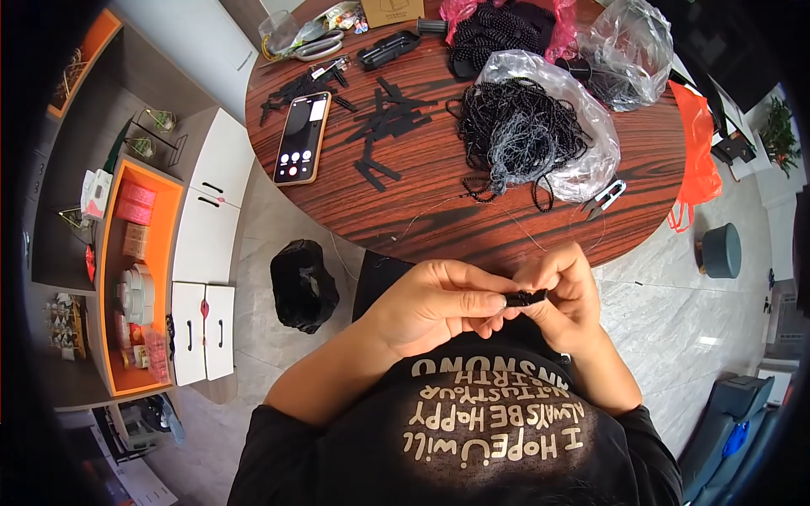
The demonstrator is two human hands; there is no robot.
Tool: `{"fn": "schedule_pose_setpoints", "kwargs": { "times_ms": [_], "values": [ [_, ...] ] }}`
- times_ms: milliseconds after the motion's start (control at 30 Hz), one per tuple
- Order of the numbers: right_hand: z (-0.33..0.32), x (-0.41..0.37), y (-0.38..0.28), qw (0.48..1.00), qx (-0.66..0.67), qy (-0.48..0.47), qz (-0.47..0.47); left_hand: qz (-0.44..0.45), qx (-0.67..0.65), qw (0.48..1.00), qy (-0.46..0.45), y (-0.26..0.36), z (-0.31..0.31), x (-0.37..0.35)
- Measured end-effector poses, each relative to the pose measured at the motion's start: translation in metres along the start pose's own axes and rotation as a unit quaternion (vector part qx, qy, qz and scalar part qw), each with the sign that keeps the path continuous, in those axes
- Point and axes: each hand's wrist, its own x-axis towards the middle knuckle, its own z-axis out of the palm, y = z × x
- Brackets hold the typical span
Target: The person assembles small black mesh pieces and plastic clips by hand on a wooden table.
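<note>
Just off the table's front edge, my left hand (pixel 447 305) pinches one end of a small dark strip (pixel 526 298). The strip's other end is between the fingers of my right hand (pixel 564 295). A thin thread runs from near my hands up to the table (pixel 380 228). On the table lie a heap of black beaded strings (pixel 515 126) with grey thread on a clear plastic bag (pixel 601 143), and small thread snips (pixel 604 199). Several flat black strips (pixel 388 118) are spread left of the heap.
A phone (pixel 301 139) lies at the table's left, near black clips (pixel 295 91), a black case (pixel 388 51) and scissors (pixel 319 45). Behind are a dark beaded bundle (pixel 506 34) and another clear bag (pixel 629 51). A red bag (pixel 696 152) hangs at right; a black bin (pixel 304 287) stands below.
</note>
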Motion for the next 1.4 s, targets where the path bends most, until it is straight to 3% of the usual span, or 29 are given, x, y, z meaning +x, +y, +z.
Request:
{"fn": "schedule_pose_setpoints", "kwargs": {
  "times_ms": [100,133,167,233,433,567,633,667,733,800,933,1067,1233,1400],
  "values": [
    [0.01,0.004,-0.009,0.998,-0.061,0.014,-0.018,0.014,0.022,1.0,0.004,0.0,0.0,0.0],
    [0.013,0.009,-0.013,0.977,-0.181,0.031,-0.105,0.028,0.029,0.999,0.032,0.0,0.002,0.0],
    [0.015,0.014,-0.018,0.935,-0.297,0.046,-0.188,0.042,0.035,0.997,0.06,-0.001,0.005,0.002],
    [0.017,0.019,-0.022,0.79,-0.506,0.074,-0.34,0.068,0.047,0.99,0.117,-0.004,0.008,0.004],
    [0.015,0.021,-0.015,0.776,-0.536,0.07,-0.324,0.138,0.086,0.98,0.118,-0.005,0.009,0.01],
    [0.01,0.018,-0.032,0.889,-0.333,0.03,-0.313,0.226,0.3,0.895,0.241,0.007,0.007,0.016],
    [0.015,0.014,-0.042,0.968,-0.057,0.09,-0.226,0.304,0.357,0.836,0.284,0.018,-0.007,0.019],
    [0.011,0.015,-0.048,0.969,-0.016,0.081,-0.235,0.304,0.357,0.837,0.282,0.025,-0.012,0.019],
    [-0.018,0.003,-0.062,0.965,0.175,0.05,-0.187,0.385,0.474,0.706,0.357,0.041,-0.024,0.016],
    [-0.027,0.0,-0.079,0.939,0.277,0.118,-0.166,0.443,0.517,0.626,0.38,0.054,-0.042,0.014],
    [-0.045,-0.01,-0.082,0.965,0.21,0.088,-0.127,0.469,0.495,0.638,0.359,0.062,-0.041,0.013],
    [-0.041,-0.014,-0.079,0.969,0.199,0.088,-0.116,0.431,0.362,0.748,0.353,0.061,-0.036,0.018],
    [-0.03,-0.012,-0.079,0.979,0.153,0.064,-0.121,0.488,0.442,0.69,0.3,0.057,-0.042,0.026],
    [-0.015,-0.013,-0.08,0.984,0.154,0.035,-0.082,0.51,0.438,0.672,0.31,0.062,-0.045,0.027]
  ]
}}
